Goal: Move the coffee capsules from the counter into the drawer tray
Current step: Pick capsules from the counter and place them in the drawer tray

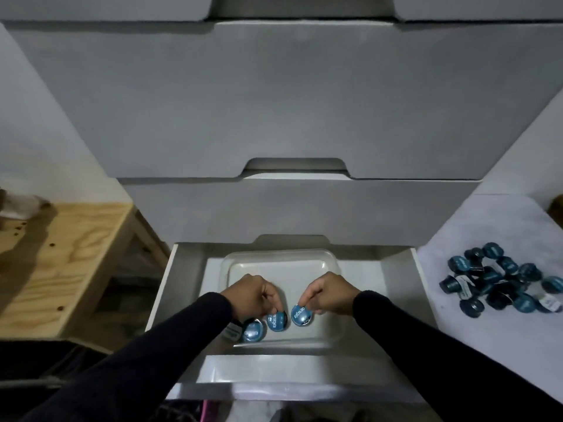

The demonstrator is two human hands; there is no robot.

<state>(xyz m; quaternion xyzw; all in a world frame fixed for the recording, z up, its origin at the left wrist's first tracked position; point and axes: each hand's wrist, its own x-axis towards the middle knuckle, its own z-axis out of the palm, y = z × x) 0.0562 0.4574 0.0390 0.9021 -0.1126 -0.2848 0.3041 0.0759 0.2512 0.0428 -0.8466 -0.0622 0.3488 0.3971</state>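
**Capsules set down in the drawer tray**

A blue coffee capsule (302,314) is pinched at its rim by the closed fingertips of the right hand (329,295). A second capsule (276,322) is gripped under the left hand (254,295), fingers curled shut. A third capsule (253,330) is seen just beside it, released. All three are held within the clear plastic tray (281,257) in the open drawer (405,269). A capsule pile (499,284) is left well right of the fingers, on the white counter (475,226).
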